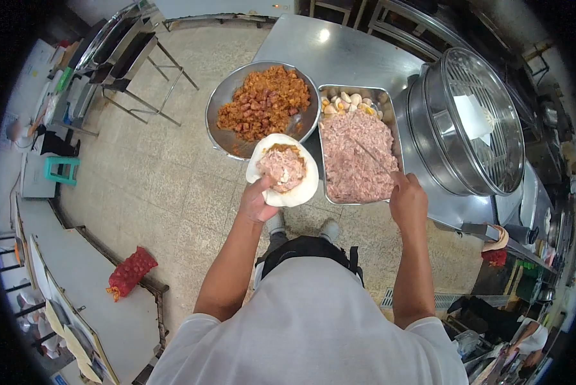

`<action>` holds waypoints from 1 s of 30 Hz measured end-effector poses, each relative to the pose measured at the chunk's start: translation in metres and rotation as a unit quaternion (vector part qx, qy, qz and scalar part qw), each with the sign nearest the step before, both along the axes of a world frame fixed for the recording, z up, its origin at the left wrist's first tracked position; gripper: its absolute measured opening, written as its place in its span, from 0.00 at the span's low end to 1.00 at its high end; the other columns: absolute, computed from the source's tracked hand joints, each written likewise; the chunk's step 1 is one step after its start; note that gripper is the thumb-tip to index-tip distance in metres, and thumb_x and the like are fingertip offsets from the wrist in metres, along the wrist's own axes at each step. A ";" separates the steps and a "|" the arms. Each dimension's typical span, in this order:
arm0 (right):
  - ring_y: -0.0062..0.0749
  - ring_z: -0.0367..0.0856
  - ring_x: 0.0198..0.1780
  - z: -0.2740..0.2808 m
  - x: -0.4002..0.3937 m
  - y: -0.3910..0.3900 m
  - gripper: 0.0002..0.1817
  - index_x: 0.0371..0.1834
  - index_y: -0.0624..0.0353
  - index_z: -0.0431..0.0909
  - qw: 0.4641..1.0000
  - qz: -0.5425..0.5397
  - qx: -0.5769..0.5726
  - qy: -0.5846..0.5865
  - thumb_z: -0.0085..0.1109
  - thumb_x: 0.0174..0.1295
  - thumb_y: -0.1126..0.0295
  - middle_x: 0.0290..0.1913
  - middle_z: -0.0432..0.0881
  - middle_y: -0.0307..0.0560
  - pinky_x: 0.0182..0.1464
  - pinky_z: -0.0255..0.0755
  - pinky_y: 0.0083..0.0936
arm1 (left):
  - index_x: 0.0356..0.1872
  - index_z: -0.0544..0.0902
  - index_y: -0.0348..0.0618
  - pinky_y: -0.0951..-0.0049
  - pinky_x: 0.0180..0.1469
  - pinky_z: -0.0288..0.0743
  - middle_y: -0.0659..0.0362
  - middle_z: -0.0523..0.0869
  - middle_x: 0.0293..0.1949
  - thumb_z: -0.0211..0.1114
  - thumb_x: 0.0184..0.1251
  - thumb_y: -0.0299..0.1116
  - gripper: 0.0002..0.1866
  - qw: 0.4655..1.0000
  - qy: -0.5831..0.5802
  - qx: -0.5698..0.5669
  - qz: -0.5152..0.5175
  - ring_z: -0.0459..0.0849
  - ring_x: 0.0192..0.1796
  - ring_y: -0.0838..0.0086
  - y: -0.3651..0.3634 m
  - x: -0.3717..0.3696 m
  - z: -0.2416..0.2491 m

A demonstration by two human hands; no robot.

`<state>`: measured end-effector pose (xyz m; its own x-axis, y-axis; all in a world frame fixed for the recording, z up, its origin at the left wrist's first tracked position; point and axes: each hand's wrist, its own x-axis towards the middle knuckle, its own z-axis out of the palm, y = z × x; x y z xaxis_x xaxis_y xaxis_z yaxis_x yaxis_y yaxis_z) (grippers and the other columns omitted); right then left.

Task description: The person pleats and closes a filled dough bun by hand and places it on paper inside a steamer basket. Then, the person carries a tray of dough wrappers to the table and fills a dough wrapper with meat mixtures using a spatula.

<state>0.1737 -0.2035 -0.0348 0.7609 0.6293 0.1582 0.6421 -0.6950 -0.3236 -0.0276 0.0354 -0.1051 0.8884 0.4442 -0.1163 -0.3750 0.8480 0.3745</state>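
White shirt [300,321] nearest, fills bottom centre. Metal surface [352,48] beyond, big steamer [429,131] on its right side. Steel bowl [230,90] with orange-brown mix [259,106], left of tray [395,122] of minced meat [352,173]; pale chunks [352,101] at tray's far end, maybe egg pieces.

Step in hand looks like filling: dough round [307,186] sits on left hand [259,202], just beside bowl's near edge, pinkish meat and some brown mix heaped on it. Left hand grips its near edge, thumb showing on top. Right hand [408,200] at tray's near right corner, fingers closed around thin tool [368,152], which slants over the meat. Next move, as judged, calls for a level left palm, dough edge kept free of meat, light control of the tool.

Hidden: left fingers under dough, so their spread can't be told. Tool's handle end is inside the right fist; tip shape too fine to tell, also whether it touches the meat or carries any. Dough underside not visible. Steamer contents unclear, white sheet [471,115] partly covers the rack. Person [533,337] at lower right small, blurred. Frame corners black.
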 end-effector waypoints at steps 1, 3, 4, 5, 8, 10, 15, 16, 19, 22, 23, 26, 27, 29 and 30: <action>0.59 0.83 0.39 -0.008 0.006 -0.001 0.13 0.45 0.58 0.81 0.997 -0.032 -0.063 0.004 0.52 0.60 0.76 0.39 0.82 0.58 0.40 0.77 0.48 | 0.69 0.66 0.38 0.51 0.67 0.73 0.48 0.77 0.63 0.74 0.53 0.31 0.41 1.000 -0.001 -0.001 -0.001 0.78 0.65 0.56 0.002 -0.002 0.001; 0.58 0.84 0.39 -0.027 0.010 -0.003 0.13 0.45 0.57 0.82 0.998 -0.003 -0.067 0.021 0.51 0.60 0.75 0.41 0.82 0.58 0.41 0.78 0.48 | 0.69 0.66 0.38 0.53 0.66 0.75 0.48 0.78 0.62 0.74 0.54 0.31 0.40 0.998 0.053 0.023 -0.004 0.80 0.63 0.57 0.002 -0.006 0.002; 0.58 0.84 0.39 -0.034 0.009 -0.004 0.13 0.45 0.57 0.82 0.997 0.012 -0.069 0.030 0.51 0.60 0.75 0.41 0.83 0.57 0.41 0.78 0.48 | 0.69 0.66 0.38 0.53 0.66 0.75 0.48 0.78 0.62 0.74 0.54 0.31 0.40 0.998 0.053 0.022 -0.004 0.80 0.63 0.57 0.003 -0.008 0.001; 0.58 0.84 0.39 -0.040 0.009 -0.004 0.12 0.45 0.56 0.82 0.996 0.028 -0.070 0.038 0.51 0.60 0.74 0.42 0.83 0.57 0.41 0.79 0.48 | 0.69 0.66 0.38 0.53 0.66 0.75 0.48 0.78 0.62 0.74 0.54 0.30 0.39 0.998 0.054 0.019 -0.003 0.80 0.62 0.57 0.003 -0.009 0.001; 0.58 0.84 0.38 -0.043 -0.012 0.008 0.14 0.45 0.55 0.83 0.993 0.042 -0.104 0.045 0.51 0.59 0.74 0.43 0.84 0.57 0.40 0.79 0.48 | 0.68 0.67 0.37 0.54 0.66 0.75 0.48 0.79 0.61 0.73 0.55 0.29 0.38 0.998 0.054 0.010 -0.005 0.80 0.62 0.57 0.002 -0.011 0.002; 0.58 0.84 0.39 -0.043 -0.023 0.015 0.14 0.46 0.55 0.83 0.992 0.024 -0.104 0.071 0.50 0.60 0.74 0.42 0.84 0.57 0.41 0.78 0.48 | 0.68 0.67 0.37 0.54 0.66 0.75 0.48 0.79 0.61 0.72 0.55 0.28 0.37 0.999 0.052 0.008 -0.007 0.80 0.62 0.57 0.005 -0.012 0.001; 0.58 0.84 0.39 -0.041 -0.021 0.017 0.14 0.45 0.58 0.84 0.993 0.005 -0.083 0.084 0.53 0.57 0.74 0.39 0.84 0.59 0.42 0.78 0.49 | 0.68 0.67 0.36 0.54 0.67 0.74 0.48 0.79 0.61 0.71 0.56 0.27 0.37 0.998 0.057 0.016 -0.016 0.80 0.62 0.57 0.010 -0.014 -0.003; 0.59 0.83 0.39 -0.041 -0.020 0.017 0.13 0.43 0.59 0.84 0.993 0.000 -0.070 0.094 0.54 0.56 0.75 0.38 0.83 0.59 0.42 0.77 0.49 | 0.68 0.67 0.36 0.54 0.67 0.74 0.48 0.79 0.61 0.71 0.56 0.27 0.37 0.998 0.057 0.017 -0.018 0.80 0.62 0.57 0.010 -0.015 -0.002; 0.60 0.83 0.38 -0.053 -0.019 0.018 0.12 0.41 0.60 0.83 0.995 0.033 -0.013 0.092 0.55 0.54 0.76 0.36 0.83 0.61 0.42 0.76 0.49 | 0.68 0.66 0.36 0.54 0.67 0.74 0.48 0.79 0.61 0.71 0.56 0.27 0.37 0.998 0.057 0.007 -0.019 0.80 0.63 0.57 0.010 -0.016 -0.001; 0.60 0.83 0.38 -0.058 -0.026 0.022 0.10 0.38 0.60 0.83 0.995 0.045 0.037 0.084 0.55 0.54 0.77 0.34 0.83 0.62 0.41 0.76 0.49 | 0.70 0.64 0.36 0.50 0.70 0.70 0.46 0.76 0.64 0.72 0.54 0.28 0.40 0.996 0.078 0.031 -0.025 0.77 0.65 0.53 0.011 -0.017 -0.001; 0.60 0.83 0.38 -0.056 -0.026 0.020 0.10 0.38 0.60 0.83 0.995 0.043 0.037 0.085 0.55 0.54 0.77 0.34 0.83 0.62 0.41 0.76 0.49 | 0.70 0.64 0.36 0.50 0.70 0.69 0.45 0.75 0.64 0.71 0.56 0.31 0.40 0.996 0.068 0.051 -0.021 0.76 0.66 0.53 0.008 -0.018 0.000; 0.58 0.83 0.38 -0.053 -0.022 0.017 0.09 0.37 0.61 0.82 0.991 0.049 0.079 0.095 0.55 0.55 0.77 0.35 0.83 0.61 0.42 0.76 0.49 | 0.71 0.63 0.36 0.48 0.71 0.67 0.44 0.74 0.66 0.70 0.59 0.38 0.40 1.000 -0.004 -0.007 -0.014 0.75 0.67 0.51 0.002 -0.016 0.016; 0.58 0.83 0.38 -0.052 -0.020 0.015 0.09 0.37 0.61 0.82 0.990 0.035 0.102 0.089 0.56 0.54 0.77 0.34 0.83 0.60 0.42 0.76 0.48 | 0.72 0.62 0.36 0.47 0.71 0.66 0.43 0.73 0.67 0.69 0.61 0.42 0.41 0.994 -0.066 -0.088 -0.012 0.74 0.68 0.51 0.000 -0.016 0.019; 0.57 0.84 0.38 -0.051 -0.018 0.017 0.09 0.37 0.62 0.82 0.988 0.021 0.125 0.082 0.57 0.54 0.77 0.34 0.83 0.59 0.42 0.76 0.48 | 0.72 0.62 0.36 0.46 0.72 0.64 0.43 0.73 0.67 0.67 0.62 0.44 0.41 0.998 -0.017 -0.049 -0.033 0.73 0.69 0.50 0.009 -0.017 0.007; 0.56 0.84 0.38 -0.047 -0.019 0.024 0.10 0.39 0.62 0.83 0.995 0.015 0.048 0.081 0.58 0.54 0.77 0.35 0.84 0.59 0.42 0.77 0.47 | 0.72 0.62 0.36 0.45 0.72 0.63 0.43 0.72 0.68 0.66 0.64 0.47 0.41 0.998 0.031 -0.010 -0.055 0.72 0.69 0.50 0.012 -0.016 0.004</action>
<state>0.1545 -0.1796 -0.0818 0.7618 0.6408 0.0954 0.5969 -0.6370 -0.4877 -0.0434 0.0476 -0.1015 0.9221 0.3422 -0.1808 -0.2563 0.8900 0.3772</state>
